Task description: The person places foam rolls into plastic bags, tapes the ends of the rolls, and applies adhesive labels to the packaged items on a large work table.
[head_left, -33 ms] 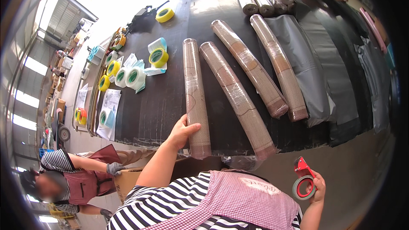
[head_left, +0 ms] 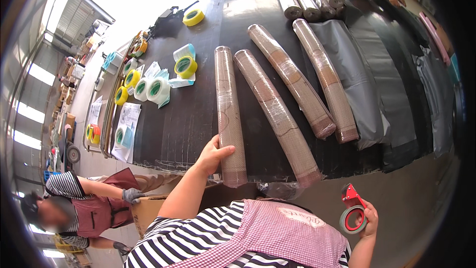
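My left hand (head_left: 216, 155) grips the near part of the leftmost plastic-wrapped, brown woven roll (head_left: 229, 104), its thumb lying across the top. That roll rests on the black table (head_left: 168, 134), its near end at the front edge. Away from the table, low on the right, my right hand (head_left: 368, 221) is closed around a red tape dispenser (head_left: 353, 213) with a tape roll in it. To the right of the held roll lie a second wrapped roll (head_left: 275, 114), a third (head_left: 290, 77) and a fourth (head_left: 327, 79), all slanting.
Several more wrapped rolls (head_left: 292, 12) lie at the far right. Grey plastic sheets (head_left: 349, 79) cover the table's right side. Yellow tape (head_left: 185, 67), clear tape rolls (head_left: 157, 91) and papers (head_left: 130, 116) are on the left. A gloved co-worker (head_left: 94, 213) stands left, beside a cardboard box (head_left: 144, 213).
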Demonstrator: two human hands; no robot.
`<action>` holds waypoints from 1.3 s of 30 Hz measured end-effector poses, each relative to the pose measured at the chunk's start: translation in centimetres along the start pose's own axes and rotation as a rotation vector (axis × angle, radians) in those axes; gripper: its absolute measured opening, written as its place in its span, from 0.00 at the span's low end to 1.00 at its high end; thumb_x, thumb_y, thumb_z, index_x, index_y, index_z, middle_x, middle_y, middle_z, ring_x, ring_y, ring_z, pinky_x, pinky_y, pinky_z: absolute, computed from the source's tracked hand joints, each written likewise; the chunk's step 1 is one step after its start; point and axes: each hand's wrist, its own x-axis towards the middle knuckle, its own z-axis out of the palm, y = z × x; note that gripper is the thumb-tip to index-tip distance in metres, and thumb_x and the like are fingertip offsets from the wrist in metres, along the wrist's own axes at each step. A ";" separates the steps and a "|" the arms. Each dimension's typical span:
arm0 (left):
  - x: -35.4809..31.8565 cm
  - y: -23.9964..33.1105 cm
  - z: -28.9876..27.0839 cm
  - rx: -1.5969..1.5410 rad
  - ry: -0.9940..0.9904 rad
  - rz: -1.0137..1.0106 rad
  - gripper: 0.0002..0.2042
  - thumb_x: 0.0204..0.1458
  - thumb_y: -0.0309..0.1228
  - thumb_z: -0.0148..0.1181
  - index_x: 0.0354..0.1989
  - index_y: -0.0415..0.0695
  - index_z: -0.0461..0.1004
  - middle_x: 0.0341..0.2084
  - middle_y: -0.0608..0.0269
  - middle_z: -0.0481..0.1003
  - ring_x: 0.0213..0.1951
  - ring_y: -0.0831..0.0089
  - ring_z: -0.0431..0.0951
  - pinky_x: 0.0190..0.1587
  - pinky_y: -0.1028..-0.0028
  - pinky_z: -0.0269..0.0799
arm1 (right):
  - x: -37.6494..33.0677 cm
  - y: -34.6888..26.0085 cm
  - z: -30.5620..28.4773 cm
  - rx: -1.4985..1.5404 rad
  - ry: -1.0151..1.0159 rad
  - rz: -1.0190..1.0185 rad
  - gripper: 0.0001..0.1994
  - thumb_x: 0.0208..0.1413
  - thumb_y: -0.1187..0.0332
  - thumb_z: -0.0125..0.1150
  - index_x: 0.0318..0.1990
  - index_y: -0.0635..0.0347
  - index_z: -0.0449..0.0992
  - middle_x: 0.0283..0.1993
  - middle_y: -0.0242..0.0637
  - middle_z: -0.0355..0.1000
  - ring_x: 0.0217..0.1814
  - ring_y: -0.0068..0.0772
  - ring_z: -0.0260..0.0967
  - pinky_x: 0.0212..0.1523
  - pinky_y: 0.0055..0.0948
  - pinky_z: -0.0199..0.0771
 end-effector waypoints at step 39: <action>1.6 3.4 2.7 1.330 -0.757 1.083 0.26 0.52 0.27 0.61 0.61 0.59 0.72 0.66 0.62 0.66 0.73 0.59 0.55 0.74 0.44 0.40 | -11.1 2.7 9.9 0.008 0.016 -0.310 0.35 0.50 0.49 0.63 0.59 0.68 0.70 0.36 0.38 0.75 0.20 0.16 0.59 0.17 0.16 0.58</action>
